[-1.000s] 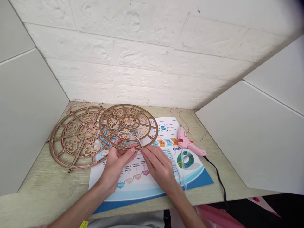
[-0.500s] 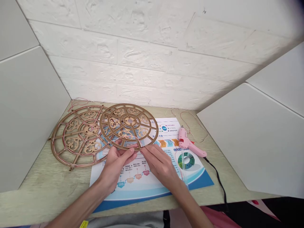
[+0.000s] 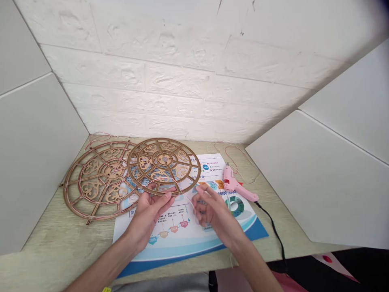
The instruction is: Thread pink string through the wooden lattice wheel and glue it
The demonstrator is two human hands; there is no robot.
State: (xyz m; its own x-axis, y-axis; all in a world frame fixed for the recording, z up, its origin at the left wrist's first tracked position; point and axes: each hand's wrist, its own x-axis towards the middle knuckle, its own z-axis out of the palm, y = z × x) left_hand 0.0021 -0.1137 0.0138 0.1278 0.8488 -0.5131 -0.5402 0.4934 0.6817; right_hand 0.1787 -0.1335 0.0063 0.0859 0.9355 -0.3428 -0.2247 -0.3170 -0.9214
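Observation:
A round brown fretwork disc point(image 3: 164, 187), wheel-like with scroll cut-outs, is held tilted above the desk. My left hand point(image 3: 148, 215) pinches its near rim, thumb on top and fingers beneath. A thin pink-white string point(image 3: 184, 191) runs over the disc's near side to my right hand point(image 3: 212, 211). That hand is just right of the rim with curled, slightly blurred fingers around the string; the exact grip is partly hidden. Under and left of the held disc lies a larger matching disc point(image 3: 91, 217), with pinkish string along its rings.
A pink glue gun point(image 3: 233, 185) with a black cord point(image 3: 277, 231) rests at the right on a printed blue-and-white sheet point(image 3: 170, 257). Loose string point(image 3: 240, 152) lies behind it. A white brick-pattern wall point(image 3: 170, 101) and grey-white panels point(image 3: 322, 182) enclose the desk point(image 3: 60, 259).
My right hand has come away from the disc's near rim, moving right and slightly down, with string stretching between them. My left hand keeps its hold. The view has shifted slightly.

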